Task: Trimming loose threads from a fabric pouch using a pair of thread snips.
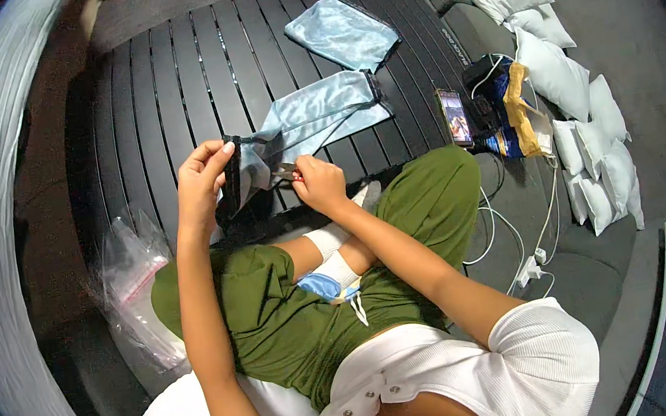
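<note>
My left hand pinches the black edge of a shiny light blue cloth cover between thumb and fingers. This edge is lifted near the table's front, while the rest of the cover trails across the slats to the right. My right hand is closed round a small metal tool with a red part, held against the lower side of the cloth; its exact kind is hard to make out. Farther back lies a second light blue cover, flat, with a dark edge.
The black slatted table is in front of my crossed legs. A phone leans beside a blue and yellow bag at right. White cables run along the seat, past several white pillows. Clear plastic bags lie at left.
</note>
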{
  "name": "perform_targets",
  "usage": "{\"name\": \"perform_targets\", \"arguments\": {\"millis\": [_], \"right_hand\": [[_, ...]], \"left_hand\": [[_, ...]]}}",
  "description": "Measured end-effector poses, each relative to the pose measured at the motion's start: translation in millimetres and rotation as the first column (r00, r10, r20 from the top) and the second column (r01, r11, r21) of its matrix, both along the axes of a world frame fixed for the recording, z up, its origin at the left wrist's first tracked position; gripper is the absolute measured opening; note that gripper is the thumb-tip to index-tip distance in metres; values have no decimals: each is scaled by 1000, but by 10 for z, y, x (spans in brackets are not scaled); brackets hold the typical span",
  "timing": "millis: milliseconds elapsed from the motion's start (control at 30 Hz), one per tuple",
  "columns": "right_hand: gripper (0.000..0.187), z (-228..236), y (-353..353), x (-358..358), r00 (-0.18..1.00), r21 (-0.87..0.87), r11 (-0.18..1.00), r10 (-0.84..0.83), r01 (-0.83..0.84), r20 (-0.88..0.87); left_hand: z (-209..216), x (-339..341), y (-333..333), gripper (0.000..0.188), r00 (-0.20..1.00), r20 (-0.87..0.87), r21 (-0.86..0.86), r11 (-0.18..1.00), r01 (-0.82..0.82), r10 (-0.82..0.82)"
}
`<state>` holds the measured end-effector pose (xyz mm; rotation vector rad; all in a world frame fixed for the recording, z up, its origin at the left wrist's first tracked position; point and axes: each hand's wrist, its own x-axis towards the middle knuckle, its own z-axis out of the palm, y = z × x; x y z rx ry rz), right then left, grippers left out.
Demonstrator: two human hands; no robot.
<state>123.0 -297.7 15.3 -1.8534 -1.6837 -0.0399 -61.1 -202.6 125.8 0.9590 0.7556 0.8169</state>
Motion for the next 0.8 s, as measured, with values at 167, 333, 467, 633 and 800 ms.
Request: {"name": "perform_targets", "arguments": {"millis": [167, 333, 467, 633, 800], "right_hand": [[14, -15, 7, 3, 1000, 1, 1000, 1, -1, 6], [13, -4, 7, -1, 1000, -9, 1000, -5, 5, 10], [13, 1, 5, 0, 1000, -23, 1000, 3, -2, 14], [13, 3, 7, 4, 1000, -17, 1000, 4, -4, -3], [13, -7, 11, 3, 1000, -20, 1000, 14, -14, 2]], "left_hand": [[-10, -6, 12, 10, 1000, -2, -7, 1000, -5, 5], [-38, -25, 28, 9, 1000, -5, 1, 1000, 18, -18], [-39, -12, 21, 10, 1000, 4, -1, 1000, 10, -10], [-22, -6, 13, 11, 1000, 8, 5, 1000, 7, -7], [-66, -16, 29, 12, 1000, 3, 9, 1000, 8, -8]]}}
